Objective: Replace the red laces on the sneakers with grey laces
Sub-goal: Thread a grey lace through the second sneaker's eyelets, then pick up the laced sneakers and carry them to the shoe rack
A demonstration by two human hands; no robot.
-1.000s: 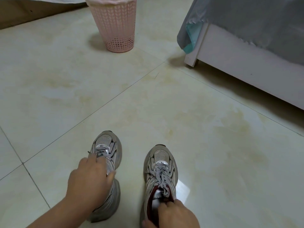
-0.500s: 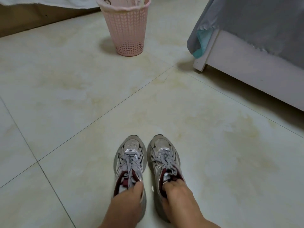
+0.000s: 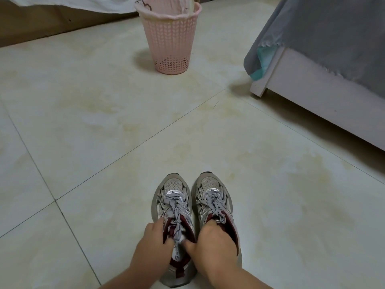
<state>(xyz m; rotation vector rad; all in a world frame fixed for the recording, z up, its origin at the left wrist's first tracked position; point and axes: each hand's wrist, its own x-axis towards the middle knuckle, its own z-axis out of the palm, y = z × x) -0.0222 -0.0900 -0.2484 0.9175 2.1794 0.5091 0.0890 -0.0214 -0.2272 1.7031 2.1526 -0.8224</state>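
Observation:
Two grey-and-silver sneakers with dark red linings stand side by side on the tiled floor, toes pointing away from me. Both carry grey laces. My left hand [image 3: 153, 245] grips the left sneaker [image 3: 174, 207] at its collar, fingers curled over the left edge of the opening. My right hand [image 3: 214, 245] holds the right sneaker [image 3: 214, 197], fingers tucked into its opening and thumb reaching toward the left shoe's tongue. The heels are hidden by my hands and wrists. No red laces are in view.
A pink perforated waste basket [image 3: 169, 38] with a liner stands on the floor [image 3: 104, 122] far ahead. A white bed frame [image 3: 312, 94] draped with a grey cover [image 3: 333, 32] fills the upper right. A brown board with white cloth lies at the upper left.
The two sneakers, apart a second ago, now stand close together. My left hand moved from the top of the left shoe to its collar. The view tilted, showing more of the basket.

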